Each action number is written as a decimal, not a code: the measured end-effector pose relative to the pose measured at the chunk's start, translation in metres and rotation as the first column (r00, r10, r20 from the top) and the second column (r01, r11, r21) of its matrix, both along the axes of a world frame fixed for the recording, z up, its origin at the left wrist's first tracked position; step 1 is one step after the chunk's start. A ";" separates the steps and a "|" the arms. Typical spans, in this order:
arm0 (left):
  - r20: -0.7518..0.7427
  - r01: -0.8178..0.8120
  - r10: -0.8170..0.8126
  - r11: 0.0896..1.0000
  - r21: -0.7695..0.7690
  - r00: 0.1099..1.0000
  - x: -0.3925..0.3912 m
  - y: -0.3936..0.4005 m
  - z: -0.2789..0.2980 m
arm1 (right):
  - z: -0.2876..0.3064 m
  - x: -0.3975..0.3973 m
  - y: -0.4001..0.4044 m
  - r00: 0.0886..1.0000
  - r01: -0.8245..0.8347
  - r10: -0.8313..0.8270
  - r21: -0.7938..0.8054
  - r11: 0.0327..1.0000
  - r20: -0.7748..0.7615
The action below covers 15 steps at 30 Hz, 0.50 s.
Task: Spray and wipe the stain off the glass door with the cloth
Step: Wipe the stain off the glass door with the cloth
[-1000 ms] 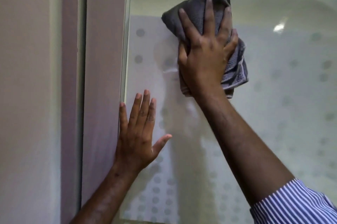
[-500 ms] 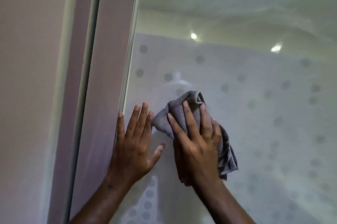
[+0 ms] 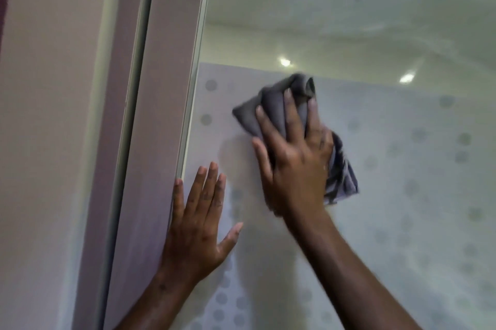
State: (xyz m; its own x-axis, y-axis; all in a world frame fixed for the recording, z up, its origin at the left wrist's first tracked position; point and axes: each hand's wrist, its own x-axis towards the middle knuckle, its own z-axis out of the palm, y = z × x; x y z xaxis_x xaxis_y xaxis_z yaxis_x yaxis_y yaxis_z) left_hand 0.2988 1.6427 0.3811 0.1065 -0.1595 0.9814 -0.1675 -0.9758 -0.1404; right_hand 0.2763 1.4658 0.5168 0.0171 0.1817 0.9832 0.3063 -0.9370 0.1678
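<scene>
The glass door (image 3: 402, 168) fills the right of the view, frosted with grey dots below a clear upper band. My right hand (image 3: 292, 157) presses a bunched grey cloth (image 3: 279, 104) flat against the glass, fingers spread over it; part of the cloth hangs out past the hand's right side. My left hand (image 3: 198, 222) lies flat and open on the glass by the door's left edge, fingers pointing up. A faint hazy patch shows on the glass just left of the cloth. No spray bottle is in view.
A mauve door frame (image 3: 150, 141) and a pale wall (image 3: 48, 141) stand to the left of the glass. Ceiling lights (image 3: 285, 62) reflect in the clear upper part of the pane.
My right hand has swept the cloth down the glass next to the left hand, then back up and to the right. The left hand has stayed flat at the door's edge.
</scene>
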 end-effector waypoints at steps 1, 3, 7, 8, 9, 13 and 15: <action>0.008 0.013 -0.013 1.000 -0.005 1.000 0.000 0.000 -0.001 | -0.026 -0.001 -0.002 1.000 -0.006 0.006 -0.034 0.999 0.006; 0.026 0.037 -0.036 0.999 -0.006 0.999 0.001 -0.001 -0.001 | -0.084 -0.002 -0.006 0.999 -0.028 0.029 -0.099 0.995 0.013; -0.012 0.024 -0.024 0.999 0.021 1.000 0.001 0.002 -0.001 | -0.144 -0.006 -0.026 0.999 -0.049 0.047 -0.199 0.979 -0.012; -0.012 0.020 -0.019 1.000 0.021 1.000 0.001 0.002 -0.001 | -0.137 -0.006 -0.030 1.000 -0.031 0.031 -0.222 0.975 -0.001; -0.010 0.014 -0.013 1.000 0.019 1.000 0.000 0.001 -0.001 | -0.123 -0.006 -0.032 1.000 -0.005 0.011 -0.226 0.974 0.022; -0.028 -0.023 0.024 1.000 0.016 0.999 -0.001 0.000 0.000 | -0.027 0.000 -0.029 0.995 0.046 -0.041 -0.053 0.998 0.086; -0.029 -0.021 0.021 1.000 0.010 0.999 -0.002 0.000 -0.001 | 0.020 -0.001 -0.025 0.999 0.013 -0.016 0.063 0.998 0.052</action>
State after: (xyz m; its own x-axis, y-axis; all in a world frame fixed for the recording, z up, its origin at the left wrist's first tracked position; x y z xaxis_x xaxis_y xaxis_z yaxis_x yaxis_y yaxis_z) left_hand 0.2968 1.6426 0.3804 0.1388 -0.1661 0.9763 -0.1511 -0.9778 -0.1449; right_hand 0.2755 1.4410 0.5368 -0.0322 0.1194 0.9923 0.2851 -0.9505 0.1236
